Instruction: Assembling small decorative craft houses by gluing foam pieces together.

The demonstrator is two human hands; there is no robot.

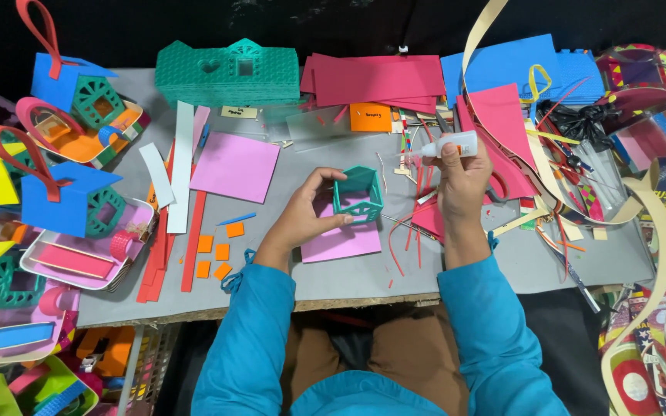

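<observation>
The left hand (302,216) has its fingers (331,221) and thumb clasped around a small teal foam frame (358,194), a boxy cut-out piece, holding it just above a light pink foam square (341,240) that lies on the grey bench (348,273). The right hand (462,181) is clenched around a white glue bottle (450,144), gripped near the top with its nozzle pointing left, beside the frame but apart from it. Both forearms wear bright blue sleeves.

Thin red and pink foam strips (418,208) lie scattered between and beneath the two hands. Left of the frame sits a larger pink foam sheet (234,166), with small orange foam squares (216,250) and long red and white strips (179,200) nearer the bench's left edge. Along the far edge stand a stack of teal house-shaped cut-outs (225,75), a pile of magenta sheets (379,81) and blue sheets (518,69). Finished little foam houses with blue roofs (71,196) crowd the left side.
</observation>
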